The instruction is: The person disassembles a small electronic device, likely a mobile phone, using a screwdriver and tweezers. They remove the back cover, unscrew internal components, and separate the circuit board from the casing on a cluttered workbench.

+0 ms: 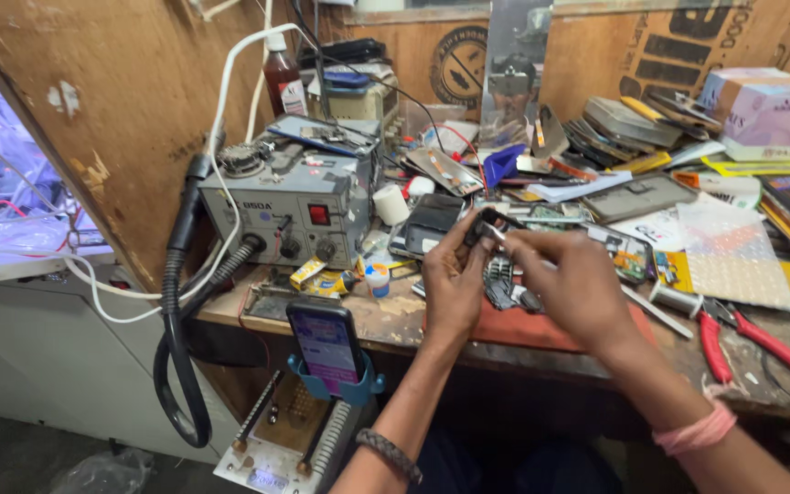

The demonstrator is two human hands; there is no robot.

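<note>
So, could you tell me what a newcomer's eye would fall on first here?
Probably the two hands at the centre: the left hand and right hand hold a small dark part between them above the cluttered bench. To the left stands a grey rework station with a black hose looping down. Below it, a lit phone sits in a blue holder, and red pliers lie at the right.

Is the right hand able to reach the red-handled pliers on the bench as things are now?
Probably yes, but not at once. The red-handled pliers lie uncovered on the bench, just to the right of the right hand, with nothing between them. However, that hand and the left hand are pinching a small dark part.
</note>
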